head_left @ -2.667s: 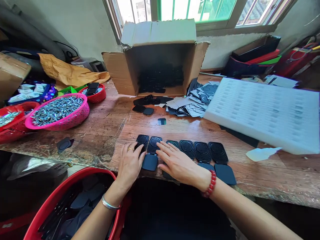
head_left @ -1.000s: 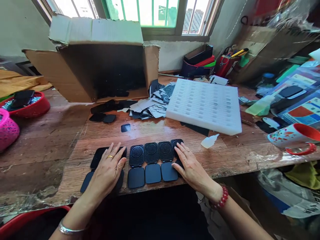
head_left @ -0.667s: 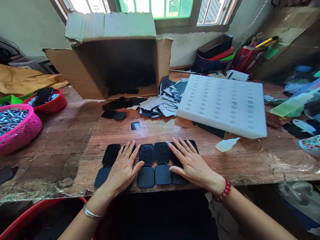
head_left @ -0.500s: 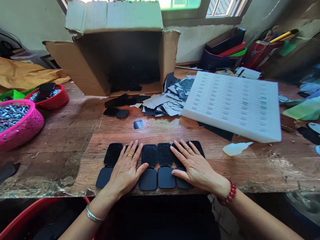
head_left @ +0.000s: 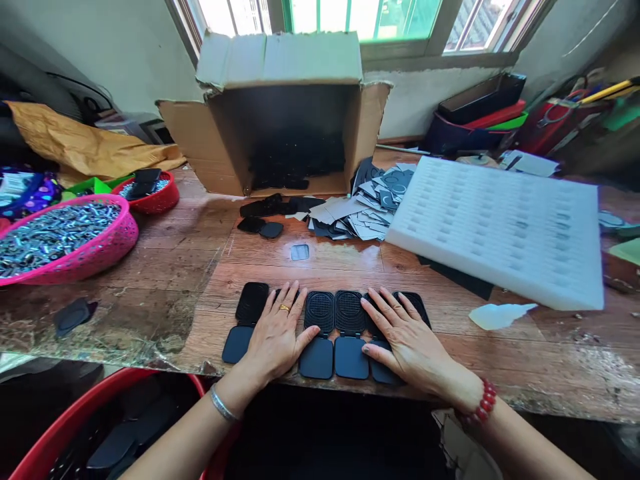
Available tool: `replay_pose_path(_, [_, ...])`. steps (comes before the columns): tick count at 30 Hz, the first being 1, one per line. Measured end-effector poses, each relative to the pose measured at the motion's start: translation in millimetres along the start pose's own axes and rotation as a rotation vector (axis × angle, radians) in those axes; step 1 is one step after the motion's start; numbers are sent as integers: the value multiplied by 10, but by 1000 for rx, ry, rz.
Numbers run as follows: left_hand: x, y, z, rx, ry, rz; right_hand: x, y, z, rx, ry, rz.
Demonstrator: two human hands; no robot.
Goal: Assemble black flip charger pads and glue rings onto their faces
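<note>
Several black hinged cases [head_left: 316,359] lie unfolded side by side along the table's front edge, their ridged halves [head_left: 350,311] at the back and smooth halves in front. My left hand [head_left: 280,330] lies flat over a case left of the middle, fingers spread, a gold ring on one finger. Spread in the same way, my right hand [head_left: 405,330] rests palm down on the cases to the right, covering parts of them. Neither hand is closed round anything. Between the hands two cases show almost whole. Behind them lies a small shiny square [head_left: 300,252].
An open cardboard box [head_left: 190,143] stands at the back beside a pile of cut pieces [head_left: 373,207]. A white foam tray [head_left: 495,230] lies at right. Pink [head_left: 113,237] and red [head_left: 170,195] baskets of metal parts stand left. A red tub [head_left: 65,423] is below the edge.
The view has shifted left and up, so things appear farther right. Both hands stay spread flat on the cases, with little visible movement against them.
</note>
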State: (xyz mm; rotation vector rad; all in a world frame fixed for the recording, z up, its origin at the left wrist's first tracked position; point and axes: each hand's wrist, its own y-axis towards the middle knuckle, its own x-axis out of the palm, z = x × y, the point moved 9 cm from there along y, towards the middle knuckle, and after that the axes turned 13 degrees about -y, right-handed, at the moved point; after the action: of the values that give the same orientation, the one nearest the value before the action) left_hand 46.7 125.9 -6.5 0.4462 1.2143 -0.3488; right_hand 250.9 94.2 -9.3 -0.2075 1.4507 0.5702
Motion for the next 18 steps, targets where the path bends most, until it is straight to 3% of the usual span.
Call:
replay_pose_path(5, [-124,-33,-89,-6,-49,42,-36,-6,20,-13,32,15])
replay_pose_path(9, [-412,-141,-479,-103,-68,171,-170,-63,107,40,67,70])
replay_pose_path(11, [-466,-219,-704,-144,-57,168,-214,-112,149,61,69,98])
replay_pose_path(14, [-397,-322,-896,-141,-34,87,-195,-177,162,51,47,94])
replay_pose_path(18, [-261,-382,-879,-97,-6,53,-90,-204,136,30,21,27])
